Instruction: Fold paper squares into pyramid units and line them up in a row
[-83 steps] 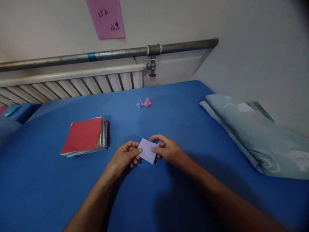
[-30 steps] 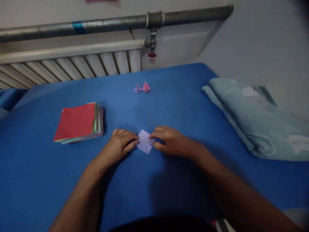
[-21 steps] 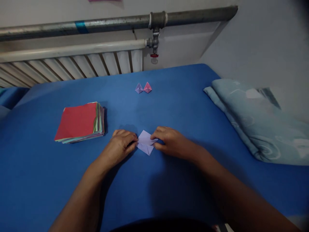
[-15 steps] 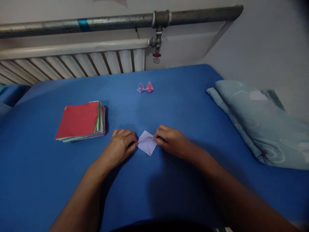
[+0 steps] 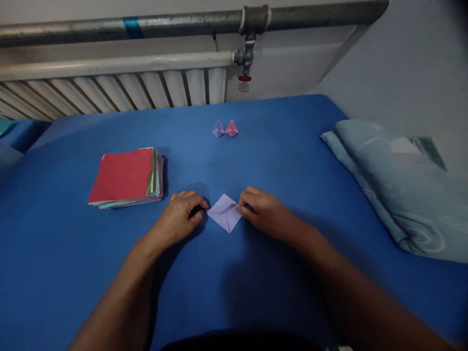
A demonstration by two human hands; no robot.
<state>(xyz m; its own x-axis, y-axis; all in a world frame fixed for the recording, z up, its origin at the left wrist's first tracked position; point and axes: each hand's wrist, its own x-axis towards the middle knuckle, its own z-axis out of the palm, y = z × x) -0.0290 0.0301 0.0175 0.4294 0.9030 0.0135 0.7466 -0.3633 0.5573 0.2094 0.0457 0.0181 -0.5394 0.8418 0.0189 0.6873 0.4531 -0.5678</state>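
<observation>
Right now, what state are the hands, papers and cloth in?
Small lavender paper square: partly folded
Left bare hand: thumb and forefinger apart
Right bare hand: pinching the square's corner
Purple paper diamond and pink paper diamond: folded, adjacent
Red-topped paper stack: piled unevenly
Teal patterned cloth: folded

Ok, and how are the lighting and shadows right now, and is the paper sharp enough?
All in the head view: dim overall, with the upper-right corner darkened; a broad soft shadow lies on the blue sheet beside the right forearm; a faint sheen on the metal pipe; the lilac paper shows its fold lines, though slightly soft.
</observation>
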